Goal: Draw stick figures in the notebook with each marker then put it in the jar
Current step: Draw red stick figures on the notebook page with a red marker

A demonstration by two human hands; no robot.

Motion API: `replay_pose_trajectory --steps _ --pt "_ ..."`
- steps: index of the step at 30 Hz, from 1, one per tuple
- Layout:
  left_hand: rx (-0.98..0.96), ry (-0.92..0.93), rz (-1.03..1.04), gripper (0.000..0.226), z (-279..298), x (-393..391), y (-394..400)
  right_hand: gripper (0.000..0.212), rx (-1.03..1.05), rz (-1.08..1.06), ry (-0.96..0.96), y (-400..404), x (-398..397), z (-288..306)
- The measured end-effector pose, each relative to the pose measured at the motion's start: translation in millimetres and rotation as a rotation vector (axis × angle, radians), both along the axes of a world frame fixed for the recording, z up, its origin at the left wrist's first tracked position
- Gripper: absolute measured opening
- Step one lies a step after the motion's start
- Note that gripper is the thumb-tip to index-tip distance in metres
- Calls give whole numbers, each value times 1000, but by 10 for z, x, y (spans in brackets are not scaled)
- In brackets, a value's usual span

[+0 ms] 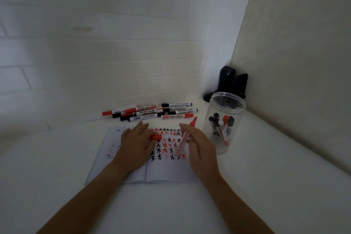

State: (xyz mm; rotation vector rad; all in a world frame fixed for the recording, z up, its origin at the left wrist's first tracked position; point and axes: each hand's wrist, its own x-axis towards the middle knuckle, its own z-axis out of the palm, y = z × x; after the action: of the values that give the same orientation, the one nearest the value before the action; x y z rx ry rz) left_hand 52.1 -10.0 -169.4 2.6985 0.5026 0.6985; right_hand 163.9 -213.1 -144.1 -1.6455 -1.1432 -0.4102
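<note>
An open notebook [165, 171] lies on the white table, its right page filled with rows of red and black stick figures [167, 144]. My right hand [199, 146] grips an uncapped red marker [185, 138], which slants with its tip down on the page near the lowest row. My left hand [135, 143] rests on the left page and pinches the marker's red cap [156, 137]. A clear plastic jar [224, 121] stands open to the right of the notebook and holds several red and black markers.
A pile of several red and black whiteboard markers [150, 113] lies behind the notebook, against the tiled wall. A black stand [230, 83] sits in the back right corner behind the jar. The side wall rises close on the right.
</note>
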Motion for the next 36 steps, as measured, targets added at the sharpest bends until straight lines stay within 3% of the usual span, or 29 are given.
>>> replay_pose_trajectory --steps 3,7,9,12,18,20,24,26,36 --pt "-26 68 11 54 36 -3 -16 35 13 -20 151 -62 34 -6" --pt "9 177 14 62 22 18 -8 21 2 70 439 -56 21 -2" --pt "2 205 13 62 32 26 18 11 30 96 504 -50 7 -4" --pt "11 226 -17 64 76 12 134 30 16 83 579 -50 38 -29" --pt "26 261 -169 67 155 38 439 11 -24 223 734 -22 -11 32" --pt "43 245 -190 63 132 66 464 10 -96 305 638 12 -118 76" --pt "18 211 -225 61 90 81 482 26 -457 466 -44 61 -294 58" --pt "1 178 -226 57 93 88 477 35 -605 435 -252 112 -340 43" --pt "-60 -27 -268 17 203 154 419 34 -612 407 -288 123 -138 14"
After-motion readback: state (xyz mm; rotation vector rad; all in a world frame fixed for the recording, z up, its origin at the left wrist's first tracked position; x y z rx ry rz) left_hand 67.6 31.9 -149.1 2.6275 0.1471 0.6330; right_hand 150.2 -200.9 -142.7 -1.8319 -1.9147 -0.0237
